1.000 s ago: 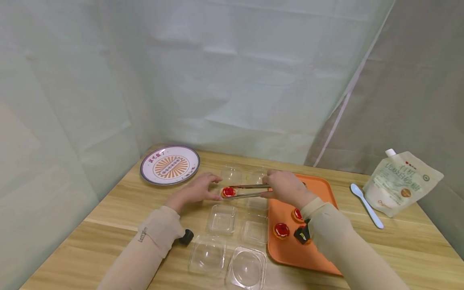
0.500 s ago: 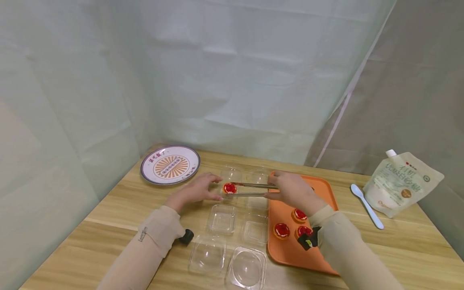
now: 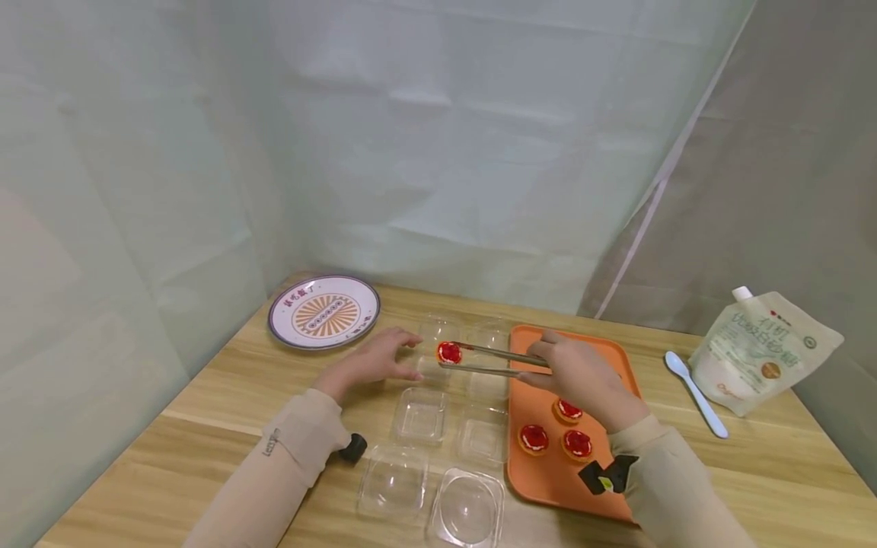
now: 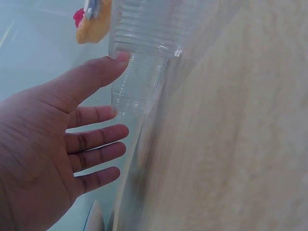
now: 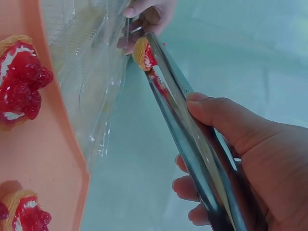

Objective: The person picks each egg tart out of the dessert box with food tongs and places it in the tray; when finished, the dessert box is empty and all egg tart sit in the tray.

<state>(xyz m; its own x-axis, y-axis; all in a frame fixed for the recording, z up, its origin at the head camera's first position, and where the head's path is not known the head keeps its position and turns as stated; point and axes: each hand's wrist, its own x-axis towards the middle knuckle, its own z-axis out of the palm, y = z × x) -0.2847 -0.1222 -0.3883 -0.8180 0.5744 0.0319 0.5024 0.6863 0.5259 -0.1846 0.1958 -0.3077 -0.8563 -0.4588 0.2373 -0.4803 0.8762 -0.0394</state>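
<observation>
My right hand (image 3: 582, 377) grips metal tongs (image 5: 185, 113), their arms pointing left. A small tart (image 3: 448, 352) with red topping and white cream is pinched at their tips. In the head view the tart hangs over the clear plastic containers, to the right of my left hand (image 3: 373, 358). The left hand's fingers are extended and spread. In the left wrist view its thumb lies at the wall of a clear container (image 4: 144, 29); whether it presses there I cannot tell. The tart (image 4: 94, 26) shows above that thumb.
Several clear containers (image 3: 419, 415) stand in two columns on the wooden table. To their right is an orange tray (image 3: 558, 491) with red-topped tarts (image 3: 533, 438). A patterned plate (image 3: 323, 314) lies back left. A pale spoon (image 3: 695, 394) and a spouted pouch (image 3: 763, 348) are at the right.
The right hand has drawn the tongs and tart to the right and slightly up, away from the left hand. More of the tray's tarts show now. The left hand has stayed in place.
</observation>
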